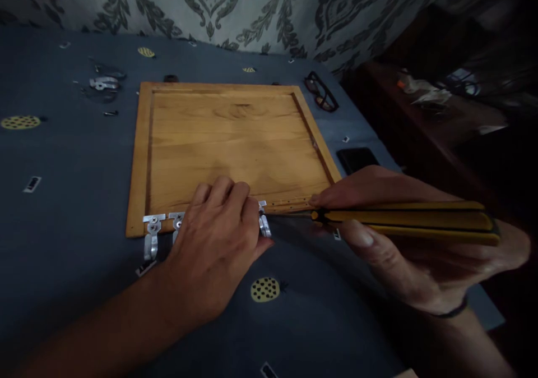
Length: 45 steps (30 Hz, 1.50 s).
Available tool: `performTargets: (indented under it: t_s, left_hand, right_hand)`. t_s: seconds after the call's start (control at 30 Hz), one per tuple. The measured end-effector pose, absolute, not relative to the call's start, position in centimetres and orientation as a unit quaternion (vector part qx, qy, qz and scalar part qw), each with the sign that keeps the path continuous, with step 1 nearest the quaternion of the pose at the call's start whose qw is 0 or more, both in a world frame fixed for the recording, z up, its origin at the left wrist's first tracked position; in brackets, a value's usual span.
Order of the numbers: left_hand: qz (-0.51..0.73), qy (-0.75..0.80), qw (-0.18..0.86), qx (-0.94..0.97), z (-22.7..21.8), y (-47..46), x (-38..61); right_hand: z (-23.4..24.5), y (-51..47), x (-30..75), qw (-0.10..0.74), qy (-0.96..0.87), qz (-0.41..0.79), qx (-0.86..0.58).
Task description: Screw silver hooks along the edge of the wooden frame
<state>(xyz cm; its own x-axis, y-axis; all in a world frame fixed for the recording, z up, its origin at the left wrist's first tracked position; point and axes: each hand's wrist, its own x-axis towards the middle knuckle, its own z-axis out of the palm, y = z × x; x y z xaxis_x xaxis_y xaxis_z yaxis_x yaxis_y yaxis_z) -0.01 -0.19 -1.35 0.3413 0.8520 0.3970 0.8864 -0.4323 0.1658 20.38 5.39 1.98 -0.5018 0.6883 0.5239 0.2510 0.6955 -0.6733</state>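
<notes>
A wooden cabinet door (239, 137) lies flat on the blue cloth. Along its near edge sit metal hinges; one hinge (152, 235) is fully seen at the left corner, and another (175, 224) is partly covered by my hand. My left hand (214, 238) is closed over the near edge, fingers bent on the wood, pressing around a further hinge (264, 225) that shows beside the thumb. In my right hand (403, 254) is a screwdriver (403, 224) with a yellow and black handle. Its thin shaft points left toward that hinge; the tip is hidden.
Past the door's left side lie a loose hinge (104, 83) and a small dark screw (110, 113). Eyeglasses (321, 92) and a black phone (357, 159) are on the right. Patterned curtain fabric (210, 8) hangs behind; a dark wooden ledge (420, 120) with clutter stands at right.
</notes>
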Motion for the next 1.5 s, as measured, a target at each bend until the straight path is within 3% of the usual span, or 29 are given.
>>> performTargets:
  t_s: [0.27, 0.5, 0.67, 1.07, 1.5]
  left_hand:
    - [-0.211, -0.537, 0.041, -0.816, -1.3, -0.2, 0.2]
    - [-0.199, -0.534, 0.039, -0.821, -1.4, -0.1, 0.2]
    - [-0.202, -0.536, 0.042, -0.819, -1.5, -0.1, 0.2]
    - [-0.191, -0.532, 0.034, -0.824, -1.2, -0.1, 0.1]
    - [-0.197, -0.531, 0.052, -0.823, -1.4, -0.1, 0.0]
  right_hand:
    - [1.8, 5.3, 20.3, 0.463, -0.791, 0.232, -0.326]
    - [1.8, 5.2, 20.4, 0.436, -0.808, 0.227, -0.324]
    - [1.3, 5.2, 19.8, 0.461, -0.801, 0.203, -0.322]
    - [2.2, 5.8, 20.2, 0.404, -0.829, 0.285, -0.262]
    - [1.5, 5.3, 18.7, 0.455, -0.802, 0.254, -0.293]
